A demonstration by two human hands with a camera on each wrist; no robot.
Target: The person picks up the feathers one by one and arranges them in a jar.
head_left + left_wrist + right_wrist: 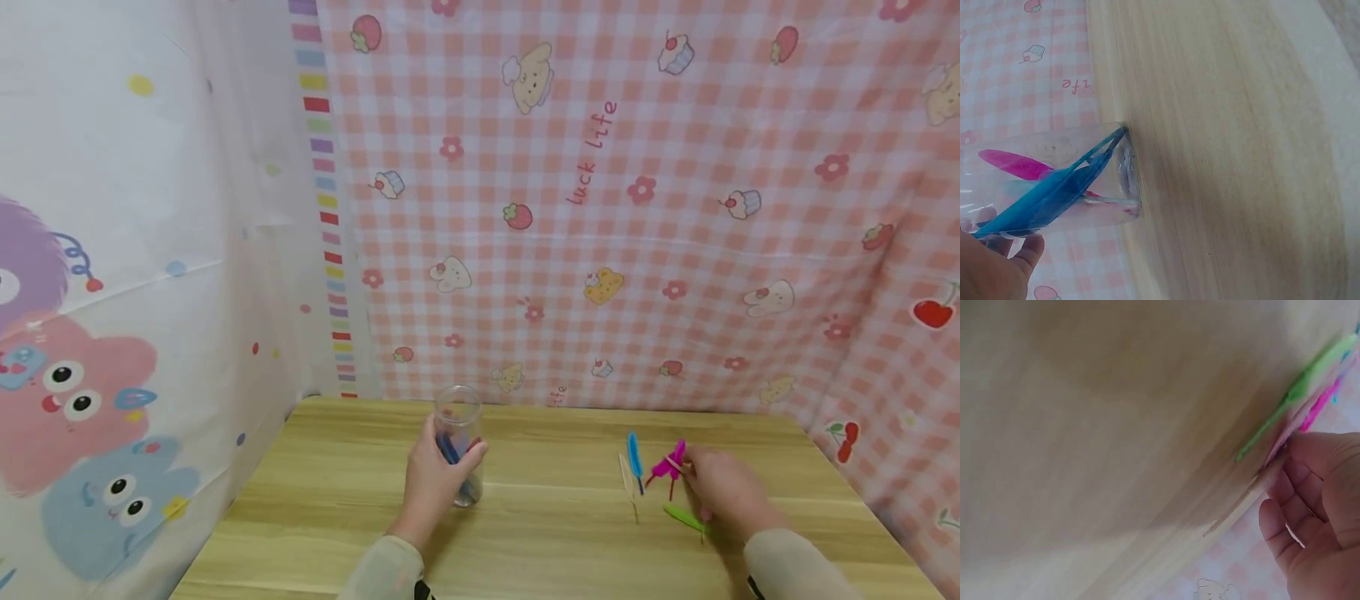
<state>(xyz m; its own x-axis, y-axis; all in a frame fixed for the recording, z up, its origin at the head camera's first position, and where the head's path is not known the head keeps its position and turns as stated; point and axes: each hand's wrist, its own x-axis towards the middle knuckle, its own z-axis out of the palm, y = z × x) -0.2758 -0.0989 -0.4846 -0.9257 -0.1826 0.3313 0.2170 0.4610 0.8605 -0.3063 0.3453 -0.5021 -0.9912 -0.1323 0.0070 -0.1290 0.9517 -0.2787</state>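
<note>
A clear jar (459, 408) stands on the wooden table, gripped round its side by my left hand (433, 473), thumb to the right. Through its wall the left wrist view shows a blue feather (1047, 199) leaning across a magenta feather (1015, 164). My right hand (729, 492) is low over the table, its thumb and fingertips pinching a pale pink feather (1285, 439) near the quill. Magenta feathers (669, 463) lie crossed just left of those fingertips. A green feather (682, 517) lies below them, close to the hand.
Left of the magenta feathers lie a bright blue feather (634, 454) and a cream feather (626, 475). A pink checked cloth (555, 250) hangs behind the table (551, 533), and a white printed cloth (187, 350) borders the left.
</note>
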